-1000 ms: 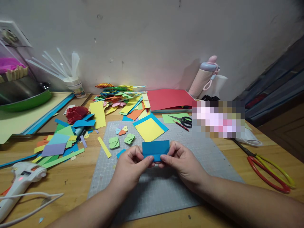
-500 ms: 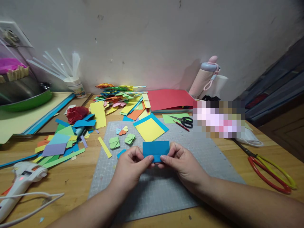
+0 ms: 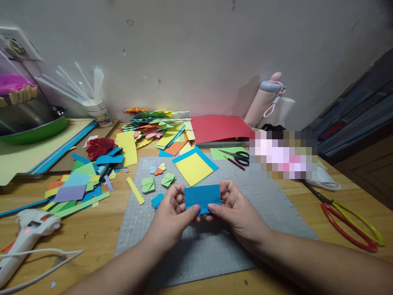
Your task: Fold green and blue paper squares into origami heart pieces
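Observation:
A blue piece of paper, rectangular and creased near its lower edge, is held up above the grey cutting mat. My left hand pinches its lower left part, thumb on the front and fingers behind. On the other side my right hand grips the lower right part the same way. Just left of my left hand lies a small blue folded piece. Two green folded pieces and a multicoloured paper flower rest on the mat. Beyond the hands are stacked yellow and blue square sheets.
To the left are paper scraps and a white glue gun with its cable. Black scissors and a red pencil lie behind the mat's right half. Large red-and-yellow-handled scissors sit at right. A bottle stands by the wall.
Both hands hold the blue paper slightly lower and tilted a little. More of its face shows, and the lower strip seen before is now less distinct. The things on the table have stayed put.

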The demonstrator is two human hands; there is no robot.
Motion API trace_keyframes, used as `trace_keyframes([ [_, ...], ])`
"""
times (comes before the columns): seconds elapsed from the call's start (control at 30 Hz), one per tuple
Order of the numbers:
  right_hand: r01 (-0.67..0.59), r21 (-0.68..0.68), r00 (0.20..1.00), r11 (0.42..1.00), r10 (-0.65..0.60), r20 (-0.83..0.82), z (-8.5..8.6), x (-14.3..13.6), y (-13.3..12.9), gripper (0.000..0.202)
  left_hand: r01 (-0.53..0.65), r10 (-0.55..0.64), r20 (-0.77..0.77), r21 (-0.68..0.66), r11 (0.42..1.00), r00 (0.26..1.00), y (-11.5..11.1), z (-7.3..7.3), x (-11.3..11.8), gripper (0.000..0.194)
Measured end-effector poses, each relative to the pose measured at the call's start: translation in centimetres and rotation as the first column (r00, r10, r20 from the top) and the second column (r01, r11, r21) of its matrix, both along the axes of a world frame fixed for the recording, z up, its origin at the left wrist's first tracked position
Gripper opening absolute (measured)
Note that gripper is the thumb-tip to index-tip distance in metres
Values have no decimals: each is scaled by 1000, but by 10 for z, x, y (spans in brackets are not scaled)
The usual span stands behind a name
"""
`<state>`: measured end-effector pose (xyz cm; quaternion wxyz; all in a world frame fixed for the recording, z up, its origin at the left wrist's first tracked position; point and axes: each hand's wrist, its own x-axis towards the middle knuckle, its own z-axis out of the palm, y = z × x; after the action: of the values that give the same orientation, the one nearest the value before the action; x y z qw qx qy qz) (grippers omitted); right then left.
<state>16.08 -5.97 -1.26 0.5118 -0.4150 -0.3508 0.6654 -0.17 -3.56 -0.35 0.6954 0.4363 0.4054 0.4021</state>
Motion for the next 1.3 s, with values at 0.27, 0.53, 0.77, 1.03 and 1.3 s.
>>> trace_keyframes([
  [0.27, -70, 85, 992, 994, 61, 113, 2, 2, -7, 42, 220, -145, -380, 160, 962, 913, -3, 4, -4, 14],
  [0.53, -319, -65, 938, 946, 324, 121, 0, 0, -5, 30, 174, -163, -200, 38, 984, 966, -1, 4, -8, 18],
  [0.77, -251, -121, 955, 960, 266, 131, -2, -6, -5, 28, 155, -148, -176, 28, 987, 973, -2, 2, -5, 19],
  [1.03, -231, -120, 967, 965, 241, 77, -1, -4, -2, 30, 99, -95, -161, 23, 995, 982, -2, -3, -7, 20],
  [1.3, -236, -75, 971, 969, 239, 22, -5, 1, -1, 29, 67, -64, -166, 9, 998, 984, -2, -5, -9, 21],
])
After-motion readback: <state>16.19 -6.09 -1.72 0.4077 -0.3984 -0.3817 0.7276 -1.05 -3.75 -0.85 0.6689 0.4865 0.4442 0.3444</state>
